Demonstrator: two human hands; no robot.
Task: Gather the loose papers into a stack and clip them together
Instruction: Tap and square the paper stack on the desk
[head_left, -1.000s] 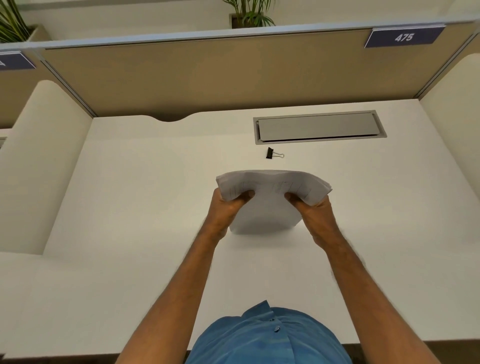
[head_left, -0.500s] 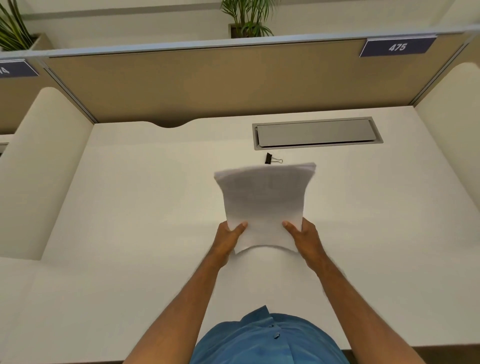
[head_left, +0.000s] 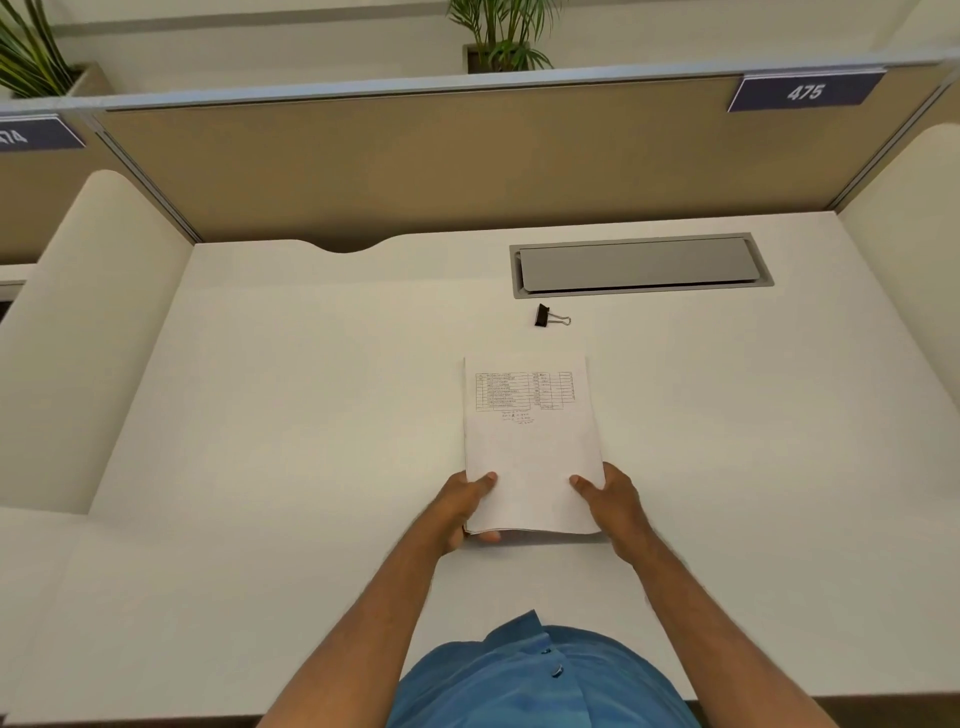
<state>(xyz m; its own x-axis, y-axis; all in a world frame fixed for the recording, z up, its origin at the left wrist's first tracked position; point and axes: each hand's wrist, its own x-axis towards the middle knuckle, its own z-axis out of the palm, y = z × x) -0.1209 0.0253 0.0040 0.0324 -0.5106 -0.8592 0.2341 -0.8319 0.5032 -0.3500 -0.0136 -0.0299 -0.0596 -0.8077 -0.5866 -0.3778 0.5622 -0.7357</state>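
Head view: at frame centre, the paper stack (head_left: 530, 447) lies squared on the white desk (head_left: 260, 415), the left hand (head_left: 465, 506) and right hand (head_left: 613, 506) gripping its near corners (thumbs on top). The binder clip (head_left: 548, 316) sits just above, apart.

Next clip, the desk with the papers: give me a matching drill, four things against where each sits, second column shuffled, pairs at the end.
Things:
1. binder clip
2. paper stack
3. grey cable hatch
4. number plate 475

Places:
A. recessed in the desk near its far edge
B. on top of the partition, far right
C. between left hand and right hand
D. loose on the desk beyond the papers

Pairs: 1-D, 2-C, 3-A, 4-B
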